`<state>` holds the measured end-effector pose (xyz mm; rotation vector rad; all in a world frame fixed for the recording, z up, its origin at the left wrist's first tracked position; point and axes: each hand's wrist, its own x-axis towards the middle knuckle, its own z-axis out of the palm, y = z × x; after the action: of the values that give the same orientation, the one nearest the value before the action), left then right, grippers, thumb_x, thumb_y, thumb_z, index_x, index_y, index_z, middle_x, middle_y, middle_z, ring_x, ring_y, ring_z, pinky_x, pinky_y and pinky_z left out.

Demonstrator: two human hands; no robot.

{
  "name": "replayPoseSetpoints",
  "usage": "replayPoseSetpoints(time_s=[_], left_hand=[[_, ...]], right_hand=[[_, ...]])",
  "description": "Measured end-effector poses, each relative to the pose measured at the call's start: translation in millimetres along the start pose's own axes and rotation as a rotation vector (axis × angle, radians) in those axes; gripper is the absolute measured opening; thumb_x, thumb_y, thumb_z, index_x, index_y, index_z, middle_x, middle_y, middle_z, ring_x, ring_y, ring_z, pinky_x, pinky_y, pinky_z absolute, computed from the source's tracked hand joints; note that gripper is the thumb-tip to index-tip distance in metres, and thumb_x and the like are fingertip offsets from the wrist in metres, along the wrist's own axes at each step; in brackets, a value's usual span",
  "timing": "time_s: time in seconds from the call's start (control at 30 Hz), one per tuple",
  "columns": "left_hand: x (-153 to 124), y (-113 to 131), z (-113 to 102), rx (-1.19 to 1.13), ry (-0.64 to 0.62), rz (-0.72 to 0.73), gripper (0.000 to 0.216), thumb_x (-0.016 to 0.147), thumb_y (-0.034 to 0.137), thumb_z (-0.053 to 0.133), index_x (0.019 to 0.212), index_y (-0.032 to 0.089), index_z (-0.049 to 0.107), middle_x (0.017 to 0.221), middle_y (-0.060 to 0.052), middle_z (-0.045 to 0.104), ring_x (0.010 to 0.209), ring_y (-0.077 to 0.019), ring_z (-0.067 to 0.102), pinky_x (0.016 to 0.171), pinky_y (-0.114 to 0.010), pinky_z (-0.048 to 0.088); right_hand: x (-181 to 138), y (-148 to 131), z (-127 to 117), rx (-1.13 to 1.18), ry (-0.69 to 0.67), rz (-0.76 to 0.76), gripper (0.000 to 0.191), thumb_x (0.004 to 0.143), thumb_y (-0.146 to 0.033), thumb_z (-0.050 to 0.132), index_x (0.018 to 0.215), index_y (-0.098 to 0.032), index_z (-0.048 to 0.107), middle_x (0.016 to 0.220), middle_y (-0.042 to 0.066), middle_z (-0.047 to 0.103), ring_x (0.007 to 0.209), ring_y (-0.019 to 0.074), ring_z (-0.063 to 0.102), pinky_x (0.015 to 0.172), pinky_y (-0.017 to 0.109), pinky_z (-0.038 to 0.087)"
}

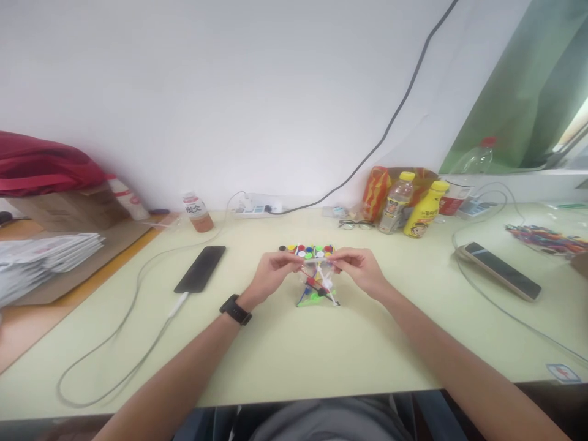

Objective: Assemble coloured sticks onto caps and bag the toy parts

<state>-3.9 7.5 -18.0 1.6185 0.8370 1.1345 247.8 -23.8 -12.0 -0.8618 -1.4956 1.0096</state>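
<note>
Both hands meet at what looks like a small clear plastic bag point(316, 285) near the middle of the table. Coloured sticks and green and red pieces show through it. My left hand point(274, 271) pinches its upper left corner between thumb and fingers. On the opposite side, my right hand point(358, 267) pinches the upper right corner. A pale strip runs between the fingertips. Just behind lie several small round pieces point(309, 251) in red, blue, green, yellow, white and black; whether they are inside the bag I cannot tell. A black watch is on my left wrist.
A black phone point(200, 269) on a charging cable lies left, and another phone point(503, 269) right. Bottles point(397, 205), glasses point(357, 225) and a power strip point(258, 206) line the wall. Coloured sticks point(551, 239) lie far right. Cardboard point(68, 263) and white packets are left.
</note>
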Motion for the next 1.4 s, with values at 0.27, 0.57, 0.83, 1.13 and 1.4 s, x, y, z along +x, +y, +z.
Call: replayPoseSetpoints(time_s=[0.27,0.57,0.83,1.13,1.4], left_hand=[[-3,1,5,-0.049,-0.032,-0.006,0.030,0.080,0.034,0.084,0.104,0.016,0.079,0.098,-0.010,0.079,0.092,-0.0229,0.074,0.088,-0.035,0.060],[-2,-2,6,0.186,-0.085,0.080,0.029,0.090,0.041,0.074,0.102,0.016,0.079,0.098,-0.010,0.078,0.089,-0.0218,0.072,0.082,-0.032,0.058],[-3,-5,6,0.267,-0.021,0.159,0.018,0.091,0.030,0.070,0.101,0.018,0.078,0.095,-0.008,0.078,0.087,-0.0210,0.072,0.080,-0.031,0.057],[-8,3,13,0.301,0.016,0.206,0.022,0.089,0.030,0.073,0.106,0.019,0.078,0.097,-0.008,0.077,0.089,-0.0212,0.070,0.082,-0.032,0.056],[-9,15,20,0.205,-0.111,0.190,0.023,0.090,0.041,0.074,0.092,0.019,0.081,0.087,-0.008,0.076,0.081,-0.0193,0.067,0.076,-0.030,0.054]], right_hand=[[-2,-2,-2,0.006,-0.019,0.029,0.025,0.080,-0.038,0.082,0.098,-0.020,0.081,0.087,0.006,0.074,0.073,0.0170,0.065,0.070,0.032,0.056],[-1,1,0,-0.092,-0.029,0.094,0.034,0.078,-0.049,0.082,0.094,-0.018,0.082,0.075,0.005,0.073,0.066,0.0167,0.062,0.064,0.032,0.053],[-1,3,0,-0.050,-0.025,-0.023,0.024,0.082,-0.042,0.080,0.099,-0.025,0.085,0.087,0.007,0.073,0.073,0.0179,0.063,0.065,0.033,0.052],[-3,6,3,-0.089,-0.003,-0.116,0.019,0.086,-0.040,0.075,0.096,-0.026,0.085,0.089,0.008,0.073,0.080,0.0207,0.065,0.068,0.034,0.052],[-7,1,8,-0.086,-0.089,-0.002,0.031,0.087,-0.045,0.074,0.108,-0.022,0.078,0.093,0.007,0.073,0.083,0.0211,0.066,0.074,0.034,0.055]])
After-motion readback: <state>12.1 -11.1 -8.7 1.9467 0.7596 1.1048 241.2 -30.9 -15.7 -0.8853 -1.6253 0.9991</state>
